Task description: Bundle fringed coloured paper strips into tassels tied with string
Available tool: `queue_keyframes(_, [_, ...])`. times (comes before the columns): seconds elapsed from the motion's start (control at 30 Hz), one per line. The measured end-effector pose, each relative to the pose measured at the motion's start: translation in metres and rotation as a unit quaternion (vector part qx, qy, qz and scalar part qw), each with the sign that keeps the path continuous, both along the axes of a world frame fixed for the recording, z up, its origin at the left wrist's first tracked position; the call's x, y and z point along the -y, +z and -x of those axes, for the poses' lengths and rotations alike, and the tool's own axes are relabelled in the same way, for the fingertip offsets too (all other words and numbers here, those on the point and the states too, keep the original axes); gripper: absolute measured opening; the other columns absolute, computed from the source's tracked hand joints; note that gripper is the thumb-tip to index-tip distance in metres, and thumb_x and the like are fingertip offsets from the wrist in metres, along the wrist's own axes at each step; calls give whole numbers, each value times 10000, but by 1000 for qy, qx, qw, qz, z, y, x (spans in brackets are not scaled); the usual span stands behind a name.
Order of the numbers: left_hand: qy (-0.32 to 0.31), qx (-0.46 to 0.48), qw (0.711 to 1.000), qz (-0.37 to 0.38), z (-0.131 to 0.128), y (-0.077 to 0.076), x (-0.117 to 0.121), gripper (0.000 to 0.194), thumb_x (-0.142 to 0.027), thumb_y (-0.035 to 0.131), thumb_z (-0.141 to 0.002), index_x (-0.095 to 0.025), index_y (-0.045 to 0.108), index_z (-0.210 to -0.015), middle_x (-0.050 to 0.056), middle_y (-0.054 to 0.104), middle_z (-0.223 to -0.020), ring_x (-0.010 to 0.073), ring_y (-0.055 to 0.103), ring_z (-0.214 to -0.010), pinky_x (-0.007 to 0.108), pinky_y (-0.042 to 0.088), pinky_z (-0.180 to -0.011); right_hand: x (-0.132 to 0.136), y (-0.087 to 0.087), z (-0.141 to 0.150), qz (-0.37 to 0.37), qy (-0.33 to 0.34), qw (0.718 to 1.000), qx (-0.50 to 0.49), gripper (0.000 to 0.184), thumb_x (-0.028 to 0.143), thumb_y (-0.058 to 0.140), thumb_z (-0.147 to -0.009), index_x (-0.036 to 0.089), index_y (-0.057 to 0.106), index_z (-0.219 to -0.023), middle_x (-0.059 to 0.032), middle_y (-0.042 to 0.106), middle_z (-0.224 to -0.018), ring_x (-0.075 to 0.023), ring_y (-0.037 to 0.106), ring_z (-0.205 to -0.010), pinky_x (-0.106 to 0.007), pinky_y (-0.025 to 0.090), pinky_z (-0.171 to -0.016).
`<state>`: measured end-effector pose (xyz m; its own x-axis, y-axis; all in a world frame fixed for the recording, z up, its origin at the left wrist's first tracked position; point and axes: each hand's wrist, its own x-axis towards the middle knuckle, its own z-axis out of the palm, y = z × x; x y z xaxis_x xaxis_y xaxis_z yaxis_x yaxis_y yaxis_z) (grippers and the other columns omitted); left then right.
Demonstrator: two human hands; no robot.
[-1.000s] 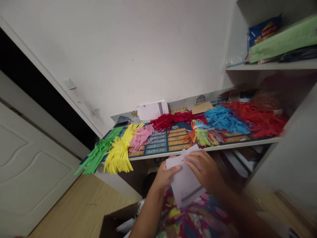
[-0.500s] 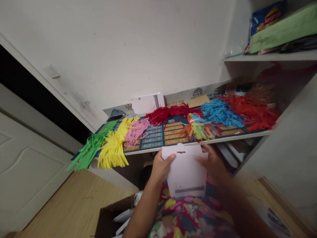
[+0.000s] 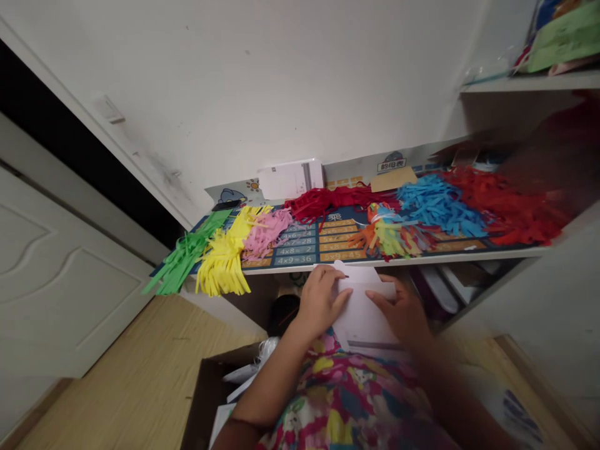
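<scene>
In the head view, I find my left hand [image 3: 323,300] closed on a white card [image 3: 363,309], its thumb on the upper face and its fingers by the slotted top part. My right hand [image 3: 404,312] is closed on the card's upper right side, thumb on the face, fingers partly hidden behind. The card, bearing a dark printed band at its lower end, is held over the patterned clothing [image 3: 347,400], by the desk's near edge; I cannot tell whether it touches the desk [image 3: 281,270].

A printed mat [image 3: 296,250] with multiplication rows covers the desk top. On it, I record green strips [image 3: 190,250] hanging over the near left corner, with yellow strips [image 3: 222,265] beside them drooping over the near edge. Pink strips [image 3: 267,232] adjoin the yellow. Dark red strips [image 3: 335,199] lie further back, right of a stack of white cards [image 3: 285,180] at the back edge. A multicoloured bundle [image 3: 391,231], tied at one end, lies near the front edge; behind it is a tan paper piece [image 3: 392,179]. Blue strips [image 3: 435,203] and red strips [image 3: 515,209] occupy the right end. A cardboard box [image 3: 202,381] with white items inside stands below, on the floor.
</scene>
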<state>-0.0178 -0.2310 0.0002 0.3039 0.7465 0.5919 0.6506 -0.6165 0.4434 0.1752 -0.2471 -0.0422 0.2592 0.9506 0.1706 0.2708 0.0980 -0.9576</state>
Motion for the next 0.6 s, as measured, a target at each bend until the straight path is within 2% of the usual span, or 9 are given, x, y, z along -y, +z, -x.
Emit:
queue_keyframes(0.1, [0, -7, 997, 74, 0, 3, 2, 260, -253, 765, -805, -175, 634, -1015, 66, 684, -928, 221, 628, -869, 340, 486, -798, 1, -7, -1, -5, -5, 1000, 7, 486, 547, 708, -691, 208, 725, -1040, -83, 742, -1003, -261, 669, -886, -404, 528, -845])
queue_keyframes(0.23, [-39, -33, 991, 120, 1, 9, 2, 66, -256, 679, -885, -201, 686, -850, 35, 716, -836, 205, 634, -830, 342, 443, -827, -1, -17, -1, -16, 11, 999, 35, 456, 534, 699, -741, 214, 710, -1066, -79, 731, -1021, -258, 670, -894, -407, 533, -840])
queue_keyframes(0.3, [-52, -27, 989, 135, 2, 9, 1, 159, -240, 618, -924, -205, 705, -796, 32, 730, -830, 194, 642, -822, 337, 427, -835, -1, -23, 1, -73, -5, 996, 57, 477, 513, 687, -794, 209, 668, -1160, -90, 717, -1074, -258, 667, -938, -408, 533, -842])
queue_keyframes(0.33, [-48, -16, 988, 143, 2, 9, 0, 181, -232, 605, -929, -205, 711, -785, 30, 734, -828, 190, 643, -818, 333, 423, -833, -1, -25, 3, -125, -30, 988, 82, 486, 495, 687, -816, 205, 644, -1204, -103, 704, -1109, -263, 658, -982, -415, 526, -860])
queue_keyframes(0.37, [-44, -3, 987, 153, 2, 8, -1, 188, -228, 603, -927, -204, 713, -776, 28, 735, -827, 187, 643, -815, 327, 421, -829, 0, -28, 4, -189, -67, 972, 120, 472, 465, 697, -831, 205, 634, -1220, -113, 690, -1133, -268, 644, -1025, -425, 511, -887])
queue_keyframes(0.43, [-45, 27, 983, 175, 1, 5, -3, 195, -227, 603, -917, -199, 707, -755, 23, 729, -814, 182, 643, -816, 311, 424, -820, 4, -30, 7, -316, -133, 911, 228, 353, 370, 736, -838, 229, 669, -1155, -104, 680, -1105, -265, 621, -1047, -434, 464, -935])
queue_keyframes(0.5, [-62, 56, 976, 201, 0, 1, -3, 203, -232, 592, -911, -194, 700, -744, 19, 715, -792, 174, 639, -806, 289, 432, -795, 6, -29, 10, -380, -143, 854, 325, 213, 289, 758, -840, 246, 711, -1043, -76, 681, -1003, -242, 623, -975, -413, 436, -923])
queue_keyframes(0.53, [-69, 69, 972, 214, 0, -1, -3, 206, -238, 584, -911, -192, 700, -747, 17, 708, -786, 170, 637, -800, 278, 435, -780, 7, -28, 12, -385, -131, 843, 352, 178, 274, 751, -852, 246, 719, -1024, -65, 680, -957, -230, 625, -931, -400, 431, -899])
queue_keyframes(0.6, [-74, 89, 965, 236, -1, -3, -3, 217, -253, 566, -915, -187, 705, -761, 17, 700, -786, 164, 629, -783, 264, 439, -756, 6, -26, 16, -370, -93, 848, 368, 173, 288, 717, -887, 233, 724, -1051, -64, 682, -918, -224, 626, -890, -383, 431, -852])
